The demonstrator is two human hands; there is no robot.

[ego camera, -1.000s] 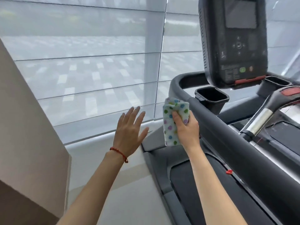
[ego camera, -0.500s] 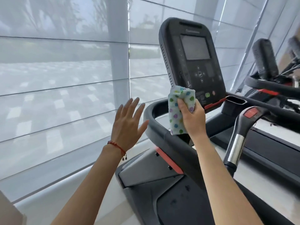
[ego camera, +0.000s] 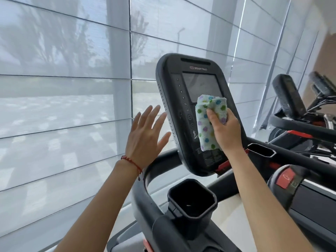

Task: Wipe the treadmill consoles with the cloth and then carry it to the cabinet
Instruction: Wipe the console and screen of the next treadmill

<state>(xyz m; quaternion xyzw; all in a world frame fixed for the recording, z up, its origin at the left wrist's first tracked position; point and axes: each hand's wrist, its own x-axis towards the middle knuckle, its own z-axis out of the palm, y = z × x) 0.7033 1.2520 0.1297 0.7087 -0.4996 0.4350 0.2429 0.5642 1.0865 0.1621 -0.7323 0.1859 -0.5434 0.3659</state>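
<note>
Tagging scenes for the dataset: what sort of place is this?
Most likely a gym or fitness room. A treadmill console with a screen stands in front, a second treadmill sits to its right, and both face a wall of shaded windows.

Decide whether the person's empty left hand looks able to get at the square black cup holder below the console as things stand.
Probably yes. The left hand is open and holds nothing, and nothing lies between it and the square black cup holder lower down; the curved black handrail runs beside the holder, not over it.
</note>
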